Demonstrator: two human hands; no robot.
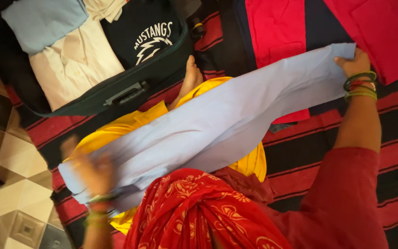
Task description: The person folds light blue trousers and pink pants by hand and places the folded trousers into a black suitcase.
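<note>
Holding a lilac garment (217,124) — open suitcase (130,87) of folded clothes (70,60) beside.

Two hands show, the left hand (90,173) blurred at lower left and the right hand (353,62) at upper right, with one pale blue garment (217,122) stretched between them. One open suitcase (116,90) sits at upper left with four folded pieces in it: one blue (42,20), two cream (72,62), one dark printed shirt (146,34). One bare foot (190,78) lies mid-frame, two red cloths (277,27) at upper right, and one striped mat (392,124) lies under all.
</note>
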